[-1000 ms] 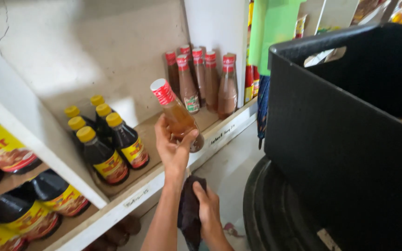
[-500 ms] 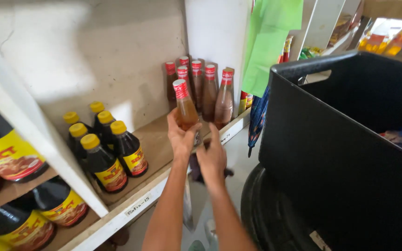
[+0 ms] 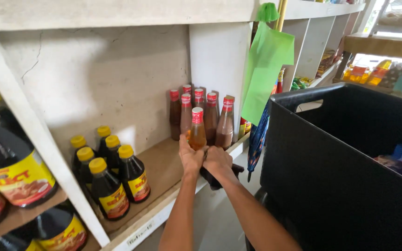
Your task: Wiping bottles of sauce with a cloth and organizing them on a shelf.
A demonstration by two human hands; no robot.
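While both hands are meeting at the front of the shelf, this is how things are lying:

Left hand: the left hand (image 3: pixel 190 158) is wrapping closed around the lower part of a bottle (image 3: pixel 197 132) with a red cap and orange-brown liquid, keeping it upright.

Right hand: the right hand (image 3: pixel 218 160) is pressing in just beside the left, fingers curled; a dark cloth (image 3: pixel 216 179) is hanging under it, and it looks pinched in that hand, though how firmly I cannot tell.

Bottle position: it is standing at or just over the front part of the wooden shelf (image 3: pixel 161 169), directly in front of the row of red-capped bottles (image 3: pixel 205 116) against the back; whether its base is touching the board is hidden by the hands.

Neighbours: dark bottles with yellow caps (image 3: pixel 110 179) are sitting well to the left; a black crate (image 3: pixel 345 167) is filling the right side, and a green cloth (image 3: pixel 266 69) is hanging from the upright above.

Risk, tipping: the held bottle is crowding the row behind, so a push backwards could be knocking the others over like skittles.

Risk, dropping: the base is sitting close to the shelf edge, so a slipping grip could be sending it to the floor.

Risk, snagging: the hanging cloth could be catching a neighbouring bottle and dragging it forward.
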